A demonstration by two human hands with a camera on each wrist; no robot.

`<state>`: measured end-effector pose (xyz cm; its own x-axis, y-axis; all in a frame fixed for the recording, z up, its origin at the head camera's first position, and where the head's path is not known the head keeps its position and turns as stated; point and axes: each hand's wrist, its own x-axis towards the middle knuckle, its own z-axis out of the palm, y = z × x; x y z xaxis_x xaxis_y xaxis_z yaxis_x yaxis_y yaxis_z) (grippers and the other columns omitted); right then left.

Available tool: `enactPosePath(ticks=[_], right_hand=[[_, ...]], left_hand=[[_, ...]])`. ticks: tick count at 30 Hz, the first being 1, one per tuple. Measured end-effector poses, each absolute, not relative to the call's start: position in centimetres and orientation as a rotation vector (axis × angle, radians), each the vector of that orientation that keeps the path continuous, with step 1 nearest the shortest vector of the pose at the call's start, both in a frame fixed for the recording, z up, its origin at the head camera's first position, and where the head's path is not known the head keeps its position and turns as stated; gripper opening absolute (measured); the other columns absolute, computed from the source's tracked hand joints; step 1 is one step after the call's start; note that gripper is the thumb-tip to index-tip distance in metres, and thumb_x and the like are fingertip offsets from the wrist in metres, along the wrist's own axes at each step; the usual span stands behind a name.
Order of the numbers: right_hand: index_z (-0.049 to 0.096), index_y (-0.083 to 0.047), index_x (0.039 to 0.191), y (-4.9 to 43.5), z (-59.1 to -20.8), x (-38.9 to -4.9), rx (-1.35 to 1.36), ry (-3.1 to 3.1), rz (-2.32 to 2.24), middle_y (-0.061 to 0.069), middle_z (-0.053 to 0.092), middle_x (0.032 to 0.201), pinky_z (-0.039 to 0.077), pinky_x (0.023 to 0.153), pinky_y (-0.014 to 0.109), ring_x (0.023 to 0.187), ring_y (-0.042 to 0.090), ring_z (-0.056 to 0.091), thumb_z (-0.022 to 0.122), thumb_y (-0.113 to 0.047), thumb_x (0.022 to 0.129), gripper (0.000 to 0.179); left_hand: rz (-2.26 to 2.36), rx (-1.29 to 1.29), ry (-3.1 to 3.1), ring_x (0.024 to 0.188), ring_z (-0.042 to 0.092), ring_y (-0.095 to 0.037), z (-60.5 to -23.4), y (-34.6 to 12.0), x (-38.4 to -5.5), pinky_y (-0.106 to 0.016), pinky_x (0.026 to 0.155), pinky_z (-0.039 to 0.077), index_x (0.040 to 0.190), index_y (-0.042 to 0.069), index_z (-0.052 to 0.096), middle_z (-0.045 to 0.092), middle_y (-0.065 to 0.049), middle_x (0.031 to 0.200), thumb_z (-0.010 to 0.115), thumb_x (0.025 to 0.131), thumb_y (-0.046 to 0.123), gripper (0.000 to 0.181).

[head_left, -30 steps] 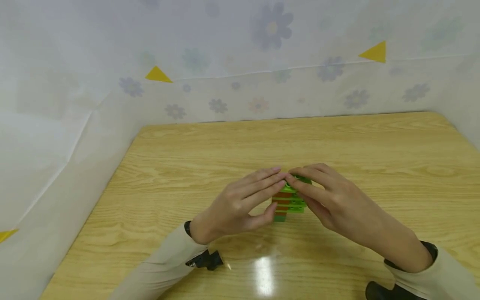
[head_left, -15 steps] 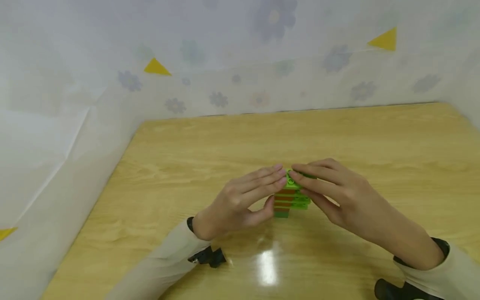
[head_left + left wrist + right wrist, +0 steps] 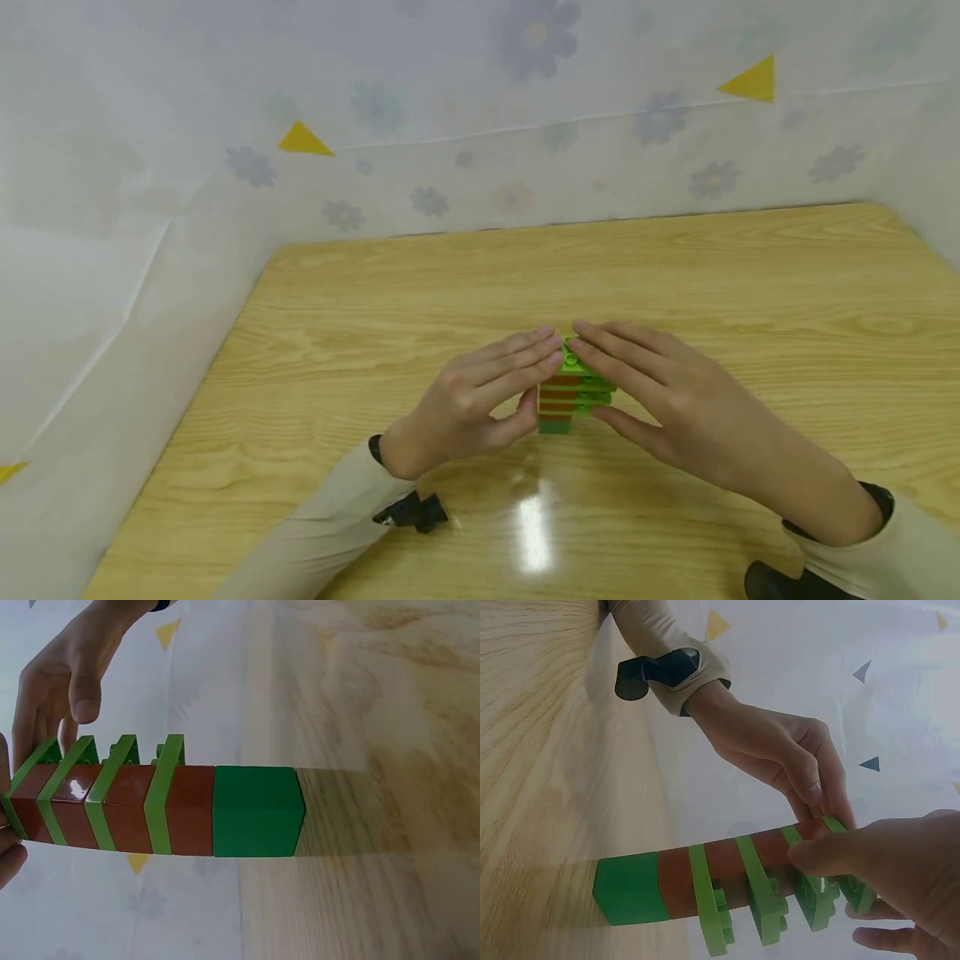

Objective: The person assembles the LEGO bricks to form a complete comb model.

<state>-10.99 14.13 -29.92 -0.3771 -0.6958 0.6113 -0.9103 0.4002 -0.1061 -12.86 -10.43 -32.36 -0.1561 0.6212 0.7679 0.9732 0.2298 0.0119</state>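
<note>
A tower of toy building bricks [image 3: 557,403] stands upright on the wooden table. Its base is a dark green block [image 3: 255,811]; above it brown blocks [image 3: 191,814] alternate with light green plates [image 3: 710,900] that jut out toward the right. My left hand [image 3: 468,398] has its fingers nearly straight, their tips at the upper left of the tower, thumb low beside it. Fingertips of my right hand [image 3: 690,407] rest on the studded top plate [image 3: 572,360], which they partly cover. The right thumb is near the overhanging plate ends.
The wood-grain table [image 3: 375,308] spreads around the tower. A white flower-print sheet [image 3: 450,183] with yellow triangles hangs behind it and along the left. Black wrist camera mounts [image 3: 411,512] sit at both beige sleeves [image 3: 322,533].
My right thumb has moved down and away from the upper plates while the right fingers shifted slightly over the top. The left hand keeps nearly its place. The head view shifted a little.
</note>
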Motion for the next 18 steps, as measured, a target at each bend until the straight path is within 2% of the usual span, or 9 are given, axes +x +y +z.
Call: enactPosePath(ticks=[1,3,6,8,9,12,18], right_hand=[[0.045,0.001,0.142,14.1,-30.0,-11.0,1.369,-2.204,0.568,0.013,0.048,0.144,0.031,0.111,0.025,0.124,0.033,0.050,0.037,-0.042,0.103,0.059],[0.037,0.004,0.146,14.1,-30.3,-11.2,1.359,-2.237,0.499,0.016,0.041,0.148,0.031,0.111,0.032,0.129,0.035,0.044,0.060,-0.042,0.094,0.072],[0.025,0.007,0.149,14.0,-31.0,-11.7,1.336,-2.263,0.395,0.022,0.033,0.150,0.031,0.109,0.042,0.132,0.040,0.037,0.089,-0.036,0.068,0.111],[0.019,0.006,0.150,13.9,-31.5,-12.1,1.320,-2.260,0.335,0.025,0.030,0.149,0.031,0.107,0.044,0.132,0.042,0.034,0.098,-0.028,0.048,0.133],[0.018,0.006,0.151,13.8,-31.8,-12.3,1.312,-2.250,0.315,0.026,0.030,0.148,0.031,0.107,0.045,0.132,0.043,0.033,0.099,-0.030,0.045,0.138],[0.018,0.006,0.151,13.8,-32.7,-12.8,1.296,-2.197,0.281,0.028,0.030,0.144,0.031,0.107,0.043,0.130,0.045,0.033,0.100,-0.031,0.041,0.142],[0.034,0.011,0.143,13.6,-33.6,-13.8,1.269,-2.072,0.289,0.032,0.040,0.137,0.033,0.105,0.042,0.125,0.046,0.039,0.101,-0.023,0.037,0.129]], left_hand=[[-0.684,-1.459,-1.871,0.116,0.059,-0.034,-32.4,-10.5,-12.9,-0.032,0.101,0.047,0.116,-0.014,0.062,0.062,-0.026,0.120,0.055,0.085,-0.003,0.033],[-0.652,-1.444,-1.902,0.121,0.056,-0.034,-32.6,-10.5,-13.1,-0.032,0.102,0.046,0.121,-0.014,0.059,0.060,-0.027,0.125,0.059,0.083,-0.002,0.039],[-0.619,-1.427,-1.978,0.130,0.048,-0.033,-33.1,-10.6,-13.3,-0.032,0.106,0.042,0.130,-0.013,0.051,0.052,-0.027,0.134,0.064,0.081,0.001,0.052],[-0.598,-1.425,-2.022,0.134,0.042,-0.033,-33.3,-10.6,-13.6,-0.033,0.109,0.039,0.134,-0.012,0.045,0.047,-0.027,0.139,0.066,0.081,0.004,0.059],[-0.592,-1.427,-2.036,0.135,0.040,-0.033,-33.5,-10.6,-13.6,-0.034,0.110,0.037,0.135,-0.013,0.043,0.045,-0.028,0.140,0.066,0.082,0.006,0.061],[-0.550,-1.429,-2.052,0.138,0.036,-0.034,-33.6,-10.6,-13.9,-0.035,0.112,0.035,0.137,-0.013,0.040,0.042,-0.029,0.142,0.066,0.084,0.011,0.063],[-0.470,-1.409,-2.071,0.140,0.031,-0.036,-33.6,-10.4,-14.3,-0.038,0.114,0.031,0.138,-0.015,0.036,0.038,-0.031,0.144,0.067,0.085,0.016,0.069]])
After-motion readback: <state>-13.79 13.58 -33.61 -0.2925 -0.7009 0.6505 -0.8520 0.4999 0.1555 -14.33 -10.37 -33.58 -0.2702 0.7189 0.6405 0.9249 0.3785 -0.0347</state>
